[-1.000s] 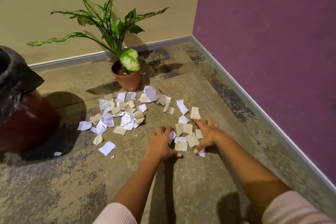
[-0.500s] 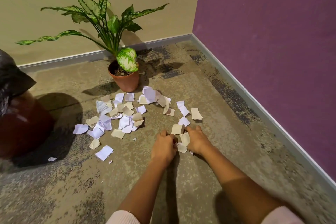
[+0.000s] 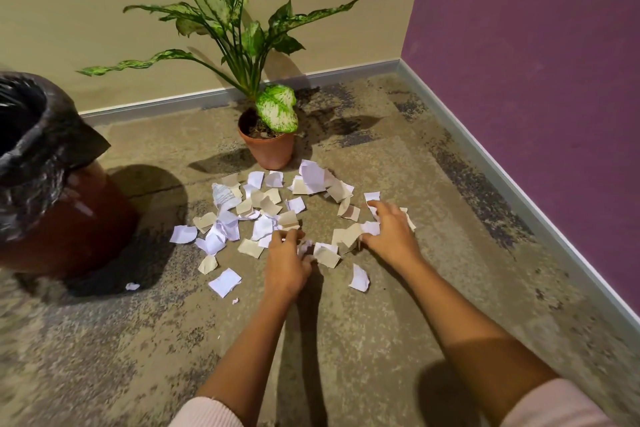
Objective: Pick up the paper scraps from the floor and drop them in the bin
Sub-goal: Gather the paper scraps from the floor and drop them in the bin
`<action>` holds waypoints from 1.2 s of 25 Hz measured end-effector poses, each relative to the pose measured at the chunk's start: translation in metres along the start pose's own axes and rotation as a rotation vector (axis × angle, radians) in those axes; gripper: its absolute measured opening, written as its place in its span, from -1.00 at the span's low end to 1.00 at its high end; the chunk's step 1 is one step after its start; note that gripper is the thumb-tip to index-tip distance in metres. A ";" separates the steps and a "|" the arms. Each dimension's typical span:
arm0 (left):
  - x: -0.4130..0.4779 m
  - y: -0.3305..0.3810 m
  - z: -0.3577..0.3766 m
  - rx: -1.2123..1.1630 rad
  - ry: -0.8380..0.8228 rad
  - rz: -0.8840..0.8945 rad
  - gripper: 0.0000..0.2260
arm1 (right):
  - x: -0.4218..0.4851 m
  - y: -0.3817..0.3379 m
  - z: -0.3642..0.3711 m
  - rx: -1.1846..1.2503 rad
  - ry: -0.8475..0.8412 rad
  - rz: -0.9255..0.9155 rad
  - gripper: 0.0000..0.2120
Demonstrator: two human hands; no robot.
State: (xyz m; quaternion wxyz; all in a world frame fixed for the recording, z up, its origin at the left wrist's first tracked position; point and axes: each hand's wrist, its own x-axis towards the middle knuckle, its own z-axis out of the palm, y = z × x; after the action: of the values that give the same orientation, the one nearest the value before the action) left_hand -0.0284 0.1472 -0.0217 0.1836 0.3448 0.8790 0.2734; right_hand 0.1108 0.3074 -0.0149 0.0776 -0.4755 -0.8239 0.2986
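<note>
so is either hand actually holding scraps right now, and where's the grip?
Left hand is closed on a few paper scraps, pinched at their near edges. Right hand lies spread on scraps; no grip visible.

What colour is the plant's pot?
Terracotta orange pot, clearest in the head view.

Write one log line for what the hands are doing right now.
step: gathering | left hand: closed on paper scraps | right hand: spread over scraps, raking | bin: left, nothing dropped yet | floor: scraps near plant pot
</note>
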 end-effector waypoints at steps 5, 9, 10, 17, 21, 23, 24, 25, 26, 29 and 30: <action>0.008 -0.003 -0.002 0.092 -0.208 0.079 -0.16 | 0.021 0.030 -0.033 -0.228 -0.168 0.145 0.10; 0.007 0.013 0.011 0.157 -0.310 0.113 0.10 | 0.032 0.038 -0.037 -0.218 -0.342 0.246 0.20; 0.007 0.019 0.015 0.197 -0.319 0.125 0.15 | 0.034 0.037 -0.036 -0.207 -0.349 0.234 0.15; -0.001 0.054 0.051 0.450 -0.351 0.092 0.37 | 0.056 0.008 -0.027 -0.079 -0.407 0.134 -0.12; 0.006 0.054 0.055 0.497 -0.296 0.049 0.20 | 0.063 -0.013 -0.014 -0.049 -0.466 0.065 -0.03; 0.013 0.050 0.051 0.440 -0.255 0.063 0.04 | 0.066 -0.022 -0.008 -0.057 -0.492 0.033 0.04; 0.017 0.048 0.048 0.402 -0.246 0.067 -0.06 | 0.068 -0.026 -0.005 -0.078 -0.510 0.012 0.07; 0.021 0.046 0.045 0.369 -0.244 0.068 -0.17 | 0.069 -0.029 -0.003 -0.097 -0.527 -0.006 0.08; 0.024 0.045 0.043 0.344 -0.246 0.068 -0.24 | 0.071 -0.031 -0.001 -0.105 -0.539 -0.018 0.07; 0.028 0.041 0.041 0.296 -0.260 0.078 -0.28 | 0.073 -0.031 0.001 -0.088 -0.563 -0.028 -0.12; 0.028 0.041 0.040 0.289 -0.258 0.084 -0.27 | 0.073 -0.029 0.001 -0.083 -0.579 -0.026 -0.22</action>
State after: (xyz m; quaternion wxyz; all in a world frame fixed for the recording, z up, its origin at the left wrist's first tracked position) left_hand -0.0064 0.2060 -0.0325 0.2317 0.4362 0.8631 0.1053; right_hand 0.0498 0.3570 -0.0102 -0.1767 -0.3627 -0.8292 0.3868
